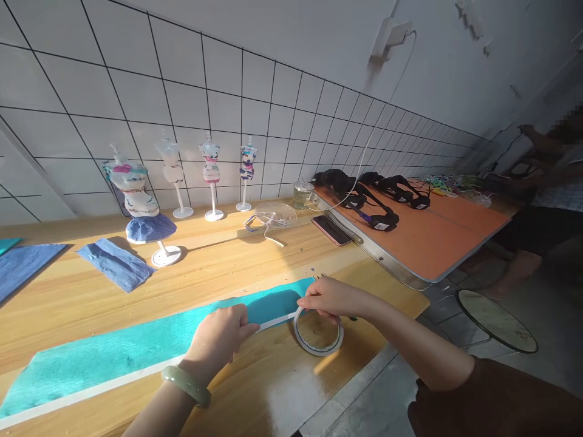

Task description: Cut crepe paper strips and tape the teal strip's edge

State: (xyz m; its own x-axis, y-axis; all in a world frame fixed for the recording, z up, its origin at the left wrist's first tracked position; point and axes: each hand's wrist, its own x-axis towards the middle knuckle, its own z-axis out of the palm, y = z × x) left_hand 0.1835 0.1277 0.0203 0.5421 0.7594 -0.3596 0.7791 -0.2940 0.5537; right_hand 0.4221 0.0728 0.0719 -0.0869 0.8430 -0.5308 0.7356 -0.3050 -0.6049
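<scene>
A long teal strip of thin material (122, 346) lies across the wooden table, with white tape (95, 386) along its near edge. My left hand (221, 334), a green bangle at its wrist, is closed with thumb and finger pressed on the tape near the middle of the strip. At the strip's right end, my right hand (325, 297) is closed on the tape roll (319, 351), gripping its upper rim. A stretch of tape runs between my two hands along the teal edge. Some right fingertips are hidden behind the roll.
Several small mannequins (212, 170) stand by the tiled wall; one wears a blue skirt. Blue cloth (116, 265) lies at left. A phone (331, 230), a glass jar (302, 195) and black gear (382, 220) on an orange table (423, 243) are beyond. A person (546, 200) is at right.
</scene>
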